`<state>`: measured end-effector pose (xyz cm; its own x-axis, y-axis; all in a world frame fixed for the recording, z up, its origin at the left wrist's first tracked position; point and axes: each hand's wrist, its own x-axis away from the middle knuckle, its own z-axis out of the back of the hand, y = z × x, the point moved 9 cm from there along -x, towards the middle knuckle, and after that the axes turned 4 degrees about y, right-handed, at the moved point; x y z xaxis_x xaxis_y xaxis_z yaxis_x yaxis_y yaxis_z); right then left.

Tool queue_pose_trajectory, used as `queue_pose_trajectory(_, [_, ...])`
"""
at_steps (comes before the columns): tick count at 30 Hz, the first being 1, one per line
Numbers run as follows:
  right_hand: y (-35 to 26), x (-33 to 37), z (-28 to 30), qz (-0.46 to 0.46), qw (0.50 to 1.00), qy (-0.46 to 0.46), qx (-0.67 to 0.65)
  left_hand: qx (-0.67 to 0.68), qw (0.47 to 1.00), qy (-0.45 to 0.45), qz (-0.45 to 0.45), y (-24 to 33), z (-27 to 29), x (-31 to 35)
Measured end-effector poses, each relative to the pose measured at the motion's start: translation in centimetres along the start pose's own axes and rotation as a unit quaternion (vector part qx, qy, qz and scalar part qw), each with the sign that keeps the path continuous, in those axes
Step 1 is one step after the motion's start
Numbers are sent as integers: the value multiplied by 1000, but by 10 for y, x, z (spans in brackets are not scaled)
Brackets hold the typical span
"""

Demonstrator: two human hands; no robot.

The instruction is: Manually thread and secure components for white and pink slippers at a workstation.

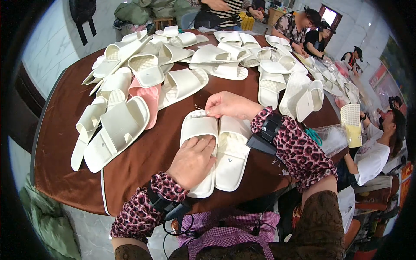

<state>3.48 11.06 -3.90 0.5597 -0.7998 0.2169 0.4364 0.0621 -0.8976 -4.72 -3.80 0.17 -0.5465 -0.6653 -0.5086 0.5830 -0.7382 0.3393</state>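
A pair of cream-white slippers stands side by side in front of me, toes pointing away. My left hand (193,161) lies flat on the left slipper (200,127), its fingertips reaching under the strap and partly hidden there. At that slipper's toe, my right hand (229,105) is closed in a pinch. A thin pale strand shows by its fingertips, but what they grip is too small to name. The right slipper (231,169) of the pair rests below my right wrist, touching its neighbour, with neither hand gripping it.
Loose white slippers (186,84) cover the far side of the brown-covered table (143,173). One pink slipper (150,102) lies among them. Green-handled scissors (313,136) and a clear plastic bag (331,138) are at the right. Several people work beyond and to the right.
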Motion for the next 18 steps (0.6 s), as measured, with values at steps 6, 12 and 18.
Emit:
queue_pose_trajectory(6, [-1,1,0,-3,996,21,-89,-5,1000,1,-7,0,1,-1])
queue_pose_trajectory(12, [-4,-2,-9,65,995,24,-67,-8,1000,-2,-6,2,0,-4])
queue_pose_trajectory(18, [-12,18,24,92,963,155,-198,-6,1000,13,-24,10,10,-6])
